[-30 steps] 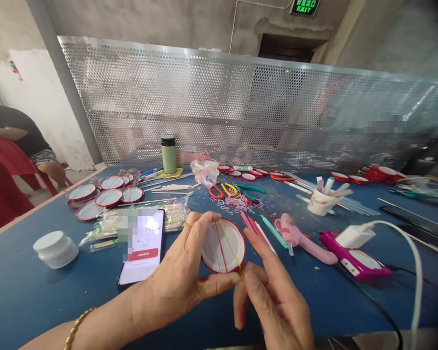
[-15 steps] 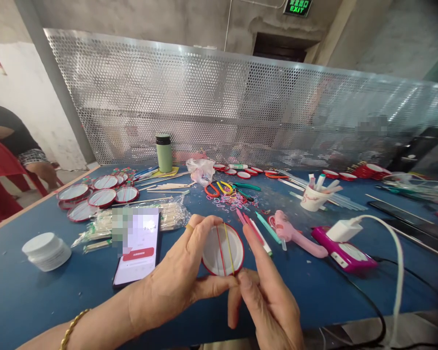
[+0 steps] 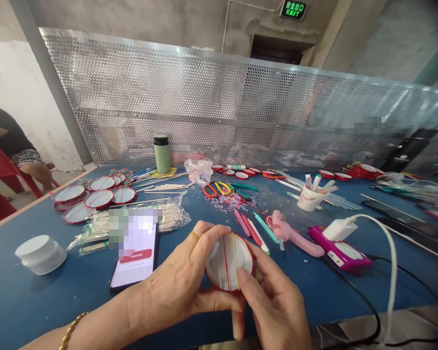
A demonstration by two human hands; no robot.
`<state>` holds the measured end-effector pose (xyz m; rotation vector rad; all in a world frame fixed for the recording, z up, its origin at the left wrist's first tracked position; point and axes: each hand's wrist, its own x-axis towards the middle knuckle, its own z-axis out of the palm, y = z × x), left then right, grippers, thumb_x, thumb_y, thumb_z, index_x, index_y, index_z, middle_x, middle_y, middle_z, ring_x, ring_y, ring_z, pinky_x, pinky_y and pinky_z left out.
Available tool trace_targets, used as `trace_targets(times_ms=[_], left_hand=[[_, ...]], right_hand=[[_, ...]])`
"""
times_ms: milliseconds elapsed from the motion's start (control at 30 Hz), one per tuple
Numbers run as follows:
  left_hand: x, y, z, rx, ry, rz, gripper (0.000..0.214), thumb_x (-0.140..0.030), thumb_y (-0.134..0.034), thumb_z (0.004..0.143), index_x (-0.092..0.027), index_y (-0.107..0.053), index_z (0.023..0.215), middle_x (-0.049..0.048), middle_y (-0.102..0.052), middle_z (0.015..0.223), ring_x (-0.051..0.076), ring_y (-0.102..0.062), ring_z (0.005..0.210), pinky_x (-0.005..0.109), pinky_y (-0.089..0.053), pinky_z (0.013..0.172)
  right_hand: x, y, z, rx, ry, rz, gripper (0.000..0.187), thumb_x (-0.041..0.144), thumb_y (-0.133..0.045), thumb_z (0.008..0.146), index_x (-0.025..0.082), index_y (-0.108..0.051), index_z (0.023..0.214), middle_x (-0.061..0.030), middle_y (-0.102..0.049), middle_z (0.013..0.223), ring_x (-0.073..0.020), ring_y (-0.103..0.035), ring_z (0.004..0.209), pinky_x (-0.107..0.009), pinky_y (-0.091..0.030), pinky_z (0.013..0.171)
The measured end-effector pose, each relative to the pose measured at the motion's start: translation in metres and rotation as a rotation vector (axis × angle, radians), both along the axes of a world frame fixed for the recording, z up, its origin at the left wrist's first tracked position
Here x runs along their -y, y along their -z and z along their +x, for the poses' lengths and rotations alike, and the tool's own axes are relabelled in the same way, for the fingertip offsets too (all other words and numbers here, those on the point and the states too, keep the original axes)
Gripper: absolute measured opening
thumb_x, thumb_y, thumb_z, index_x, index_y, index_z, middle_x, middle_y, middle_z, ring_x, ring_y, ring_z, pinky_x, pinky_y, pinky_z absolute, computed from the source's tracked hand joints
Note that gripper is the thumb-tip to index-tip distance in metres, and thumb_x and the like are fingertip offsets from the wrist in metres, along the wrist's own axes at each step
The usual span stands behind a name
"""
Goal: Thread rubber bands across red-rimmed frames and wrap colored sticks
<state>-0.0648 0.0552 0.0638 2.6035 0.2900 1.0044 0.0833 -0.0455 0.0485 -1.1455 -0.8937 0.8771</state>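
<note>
At the far left, a co-worker's hand (image 3: pixel 36 172) hung beside the blue worktop (image 3: pixel 22 301), on which a white jar (image 3: pixel 40 253) stood near the edge. Behind the jar lay a cluster of banded discs (image 3: pixel 95 197), each already strung with rubber bands, by my reading the finished pieces. A phone (image 3: pixel 135 257) lay face up next to a bag of wooden sticks (image 3: pixel 168 218), with a green flask (image 3: pixel 162 154) upright at the back.

In the centre foreground, above the worktop, my left hand (image 3: pixel 175 291) had its grip closed on the red-rimmed disc (image 3: pixel 228 262), fingers over the top rim and thumb under the bottom. A red rubber band (image 3: pixel 225 253) and a yellow rubber band (image 3: pixel 234 245) ran side by side across the white face. My right hand (image 3: pixel 277 311) gripped the disc's right edge, its thumb pressed where the yellow band met the lower rim. Two bands looked to be on; I judged that the yellow one needed seating, and whether more were due I could not tell.

Further right lay scissors (image 3: pixel 215 188), loose rubber bands (image 3: pixel 233 200), a pink handheld tool (image 3: pixel 292 233), a paper cup (image 3: pixel 309 198) and a magenta power strip (image 3: pixel 341 253).
</note>
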Motion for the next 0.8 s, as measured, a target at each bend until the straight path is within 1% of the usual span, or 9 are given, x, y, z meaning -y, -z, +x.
trace_targets(times_ms=[67,133,167,233,300,400,500,633,800], left_hand=[[0.0,-0.007,-0.001,-0.006,0.032,-0.141,0.089,-0.058,-0.07,0.079,-0.023,-0.025,0.147,0.0148,-0.052,0.133,0.029,-0.054,0.124,0.041,-0.05,0.104],[0.0,-0.013,-0.002,0.014,0.028,-0.402,0.072,-0.057,-0.059,0.089,-0.024,-0.03,0.145,0.013,-0.057,0.13,0.026,-0.058,0.118,0.039,-0.052,0.099],[0.0,-0.015,-0.001,0.016,0.03,-0.56,0.059,-0.054,-0.051,0.095,-0.023,-0.036,0.142,0.0114,-0.061,0.123,0.024,-0.062,0.111,0.037,-0.055,0.094],[0.0,-0.017,0.001,-0.005,0.071,-0.844,0.04,-0.047,-0.04,0.101,-0.019,-0.05,0.127,0.0065,-0.067,0.1,0.018,-0.066,0.088,0.03,-0.057,0.078],[-0.001,-0.016,0.004,-0.05,0.079,-0.988,0.031,-0.043,-0.042,0.101,-0.016,-0.057,0.104,0.0007,-0.062,0.077,0.012,-0.061,0.067,0.024,-0.053,0.062],[-0.002,-0.012,0.007,-0.069,-0.035,-1.008,0.027,-0.038,-0.043,0.1,-0.017,-0.051,0.085,-0.0039,-0.055,0.066,0.007,-0.053,0.052,0.018,-0.041,0.048],[-0.002,-0.011,0.008,-0.107,-0.098,-1.007,0.03,-0.038,-0.037,0.1,-0.018,-0.047,0.081,-0.0043,-0.056,0.066,0.006,-0.051,0.045,0.016,-0.036,0.042],[-0.002,-0.014,0.005,-0.18,-0.108,-0.964,0.03,-0.04,-0.036,0.099,-0.019,-0.046,0.08,-0.004,-0.055,0.065,0.006,-0.049,0.043,0.016,-0.035,0.04],[-0.001,-0.015,0.002,-0.261,-0.045,-0.92,0.032,-0.043,-0.036,0.099,-0.019,-0.046,0.081,-0.0039,-0.054,0.065,0.006,-0.048,0.043,0.016,-0.035,0.04]], right_hand=[[-0.002,-0.003,0.001,0.02,0.031,-0.006,0.049,0.05,-0.066,0.088,0.018,-0.064,0.125,0.0011,-0.064,0.064,-0.0084,-0.052,0.037,-0.02,-0.047,0.037],[-0.004,-0.005,0.002,0.079,0.069,-0.003,0.048,0.05,-0.064,0.09,0.018,-0.062,0.125,0.0026,-0.062,0.06,-0.0085,-0.05,0.034,-0.019,-0.043,0.035],[-0.004,-0.004,0.003,0.121,0.088,0.002,0.048,0.05,-0.062,0.091,0.018,-0.062,0.126,0.0025,-0.062,0.058,-0.0094,-0.051,0.035,-0.02,-0.043,0.036],[-0.006,-0.001,0.004,0.208,0.11,0.007,0.048,0.051,-0.06,0.092,0.017,-0.061,0.126,0.003,-0.06,0.054,-0.0115,-0.053,0.038,-0.021,-0.045,0.038],[-0.007,0.003,0.006,0.275,0.106,0.008,0.049,0.053,-0.058,0.093,0.016,-0.06,0.127,0.0038,-0.057,0.05,-0.0133,-0.056,0.04,-0.022,-0.047,0.04],[-0.009,0.007,0.01,0.37,0.035,0.002,0.049,0.051,-0.054,0.096,0.016,-0.058,0.13,0.0024,-0.061,0.054,-0.0132,-0.059,0.043,-0.021,-0.049,0.045],[-0.011,0.003,0.016,0.46,-0.044,-0.011,0.047,0.05,-0.051,0.098,0.016,-0.06,0.129,0.001,-0.064,0.058,-0.0133,-0.06,0.049,-0.021,-0.049,0.05],[-0.013,-0.008,0.025,0.457,-0.117,-0.003,0.045,0.052,-0.047,0.099,0.016,-0.066,0.119,-0.001,-0.066,0.067,-0.0129,-0.06,0.052,-0.021,-0.048,0.05],[-0.015,-0.012,0.037,0.314,-0.231,-0.063,0.041,0.047,-0.046,0.101,0.015,-0.069,0.114,-0.0027,-0.066,0.071,-0.0134,-0.059,0.057,-0.022,-0.047,0.049]])
